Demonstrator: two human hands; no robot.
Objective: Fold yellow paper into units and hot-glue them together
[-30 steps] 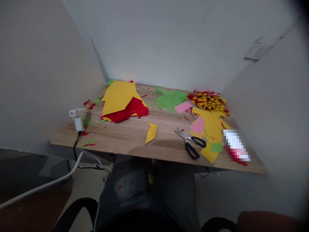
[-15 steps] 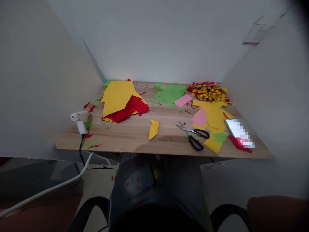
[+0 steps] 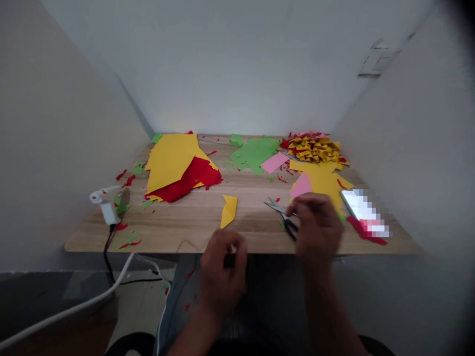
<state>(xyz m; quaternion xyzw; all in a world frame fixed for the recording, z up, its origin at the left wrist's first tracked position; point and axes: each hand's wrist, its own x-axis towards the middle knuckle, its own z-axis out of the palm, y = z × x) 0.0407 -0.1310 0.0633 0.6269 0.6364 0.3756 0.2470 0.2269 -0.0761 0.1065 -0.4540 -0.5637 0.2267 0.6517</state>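
Note:
My left hand (image 3: 223, 269) is above the front edge of the table with its fingers curled and thumb bent towards them. Whatever it may hold is too small to make out. Just beyond it lies a folded yellow paper piece (image 3: 229, 211), apart from the fingers. My right hand (image 3: 319, 230) hovers over the scissors, its fingers drawn together and somewhat blurred; I cannot see anything between them. It hides most of the handles of the scissors (image 3: 290, 229), whose blades lie partly spread and point left.
Yellow sheets (image 3: 172, 155) with red paper (image 3: 185, 183) lie at the left, green paper (image 3: 256, 152) at the back. A pile of folded yellow pieces (image 3: 315, 150) stands back right, near pink paper (image 3: 275, 162). A phone (image 3: 356, 210) lies right; a white glue gun (image 3: 107, 207) stands left.
Both hands have come into view from below, the right one reaching over the scissors. The camera view has shifted slightly. The folded yellow piece stays on the table.

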